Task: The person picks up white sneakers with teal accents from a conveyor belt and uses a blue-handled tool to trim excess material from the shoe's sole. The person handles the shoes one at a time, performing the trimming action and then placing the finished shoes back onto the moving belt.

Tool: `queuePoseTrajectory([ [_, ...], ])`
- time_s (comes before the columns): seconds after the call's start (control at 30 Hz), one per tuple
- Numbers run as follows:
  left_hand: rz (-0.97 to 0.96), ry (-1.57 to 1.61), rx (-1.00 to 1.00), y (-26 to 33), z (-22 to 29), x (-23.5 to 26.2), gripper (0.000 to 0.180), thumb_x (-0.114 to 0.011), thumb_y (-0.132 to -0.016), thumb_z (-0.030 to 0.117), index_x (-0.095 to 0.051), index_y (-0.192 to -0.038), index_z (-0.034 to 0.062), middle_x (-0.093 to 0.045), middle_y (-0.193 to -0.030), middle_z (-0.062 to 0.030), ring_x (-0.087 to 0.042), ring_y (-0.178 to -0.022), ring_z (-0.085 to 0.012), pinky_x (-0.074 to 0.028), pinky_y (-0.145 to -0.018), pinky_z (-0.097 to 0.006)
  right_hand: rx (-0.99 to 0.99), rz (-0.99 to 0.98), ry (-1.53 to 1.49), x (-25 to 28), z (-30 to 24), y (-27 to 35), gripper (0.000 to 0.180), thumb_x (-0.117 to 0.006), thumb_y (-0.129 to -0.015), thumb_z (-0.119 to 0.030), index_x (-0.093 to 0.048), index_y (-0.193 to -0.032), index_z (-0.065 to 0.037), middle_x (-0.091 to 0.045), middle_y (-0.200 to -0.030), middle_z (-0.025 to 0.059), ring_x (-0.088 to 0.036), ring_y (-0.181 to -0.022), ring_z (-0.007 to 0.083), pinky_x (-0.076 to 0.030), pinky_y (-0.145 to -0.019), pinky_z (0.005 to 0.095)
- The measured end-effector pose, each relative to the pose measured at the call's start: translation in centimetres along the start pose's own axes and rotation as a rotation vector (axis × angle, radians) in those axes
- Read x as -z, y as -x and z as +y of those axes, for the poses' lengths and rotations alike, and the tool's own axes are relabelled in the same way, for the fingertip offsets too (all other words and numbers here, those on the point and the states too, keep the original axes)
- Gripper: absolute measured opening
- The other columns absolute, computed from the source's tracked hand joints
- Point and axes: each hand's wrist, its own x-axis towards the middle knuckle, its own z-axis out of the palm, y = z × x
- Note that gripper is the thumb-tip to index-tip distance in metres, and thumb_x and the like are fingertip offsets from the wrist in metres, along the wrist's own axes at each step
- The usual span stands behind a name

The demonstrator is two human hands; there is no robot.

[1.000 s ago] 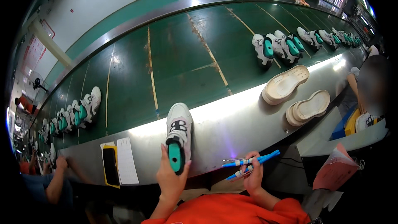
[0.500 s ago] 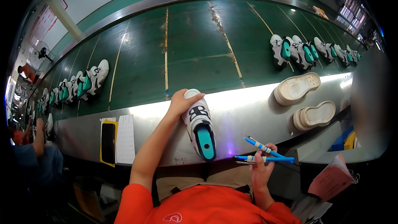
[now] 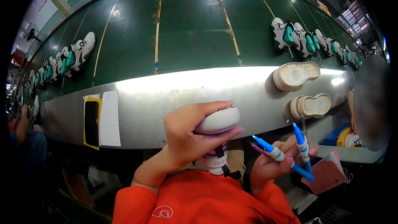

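Note:
My left hand (image 3: 182, 132) is closed round the toe of a white sneaker (image 3: 220, 121). The shoe is lifted in front of my body with its rounded toe end toward me; part of its upper with dark markings shows beneath my fingers. My right hand (image 3: 278, 162), just to the right, grips two blue pens (image 3: 302, 145) wrapped with whitish bands. Their light-blue tips point up and away. Thin, dark, pointed tools seem bound alongside the pens, though their kind is hard to make out.
A steel ledge (image 3: 145, 112) borders a green conveyor belt (image 3: 190, 33). White-and-teal sneakers stand in rows at left (image 3: 81, 52) and right (image 3: 304, 43). Two cream shoe forms (image 3: 296, 76) sit at right; a phone (image 3: 91, 122) and paper (image 3: 109, 118) lie left. A person's arm (image 3: 23, 124) shows far left.
My left hand has lifted the sneaker off the ledge toward me and tipped it toe-up. My right hand has risen, moved right and turned the pens upward. The view has shifted.

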Motion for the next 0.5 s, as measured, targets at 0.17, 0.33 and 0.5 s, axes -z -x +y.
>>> queuePoseTrajectory([
  [0.17, -0.011, 0.027, 0.012, -0.04, -0.27, -0.08, 0.039, -0.081, -0.057, 0.015, -0.065, -0.092, 0.0060, -0.065, -0.080, -0.0091, -0.064, -0.067, -0.0202, -0.050, -0.060, -0.025, 0.114, -0.079, 0.043, -0.62, -0.36, 0.10, 0.042, -0.062, -0.075, -0.021, -0.031, -0.100, -0.006, -0.043, -0.079, 0.0058, -0.041, -0.055, 0.0086, -0.033, -0.043, 0.0178],
  [0.33, -0.025, 0.023, -0.005, -0.06, -0.51, 0.06, 0.041, -0.080, -0.056, 0.013, -0.065, -0.093, 0.0066, -0.066, -0.082, -0.0089, -0.064, -0.069, -0.0208, -0.050, -0.061, -0.026, 0.113, -0.132, 0.062, -0.76, -0.41, 0.15, 0.041, -0.059, -0.076, -0.020, -0.032, -0.102, -0.004, -0.044, -0.082, 0.0083, -0.043, -0.062, 0.0117, -0.035, -0.049, 0.0204],
  [0.5, -0.030, 0.030, -0.017, -0.17, -0.58, 0.03, 0.041, -0.080, -0.055, 0.012, -0.064, -0.093, 0.0065, -0.066, -0.083, -0.0084, -0.064, -0.069, -0.0212, -0.050, -0.061, -0.026, 0.112, -0.165, 0.062, -1.00, -0.44, -0.08, 0.039, -0.057, -0.077, -0.019, -0.034, -0.103, -0.003, -0.045, -0.085, 0.0108, -0.045, -0.068, 0.0148, -0.038, -0.056, 0.0231],
])
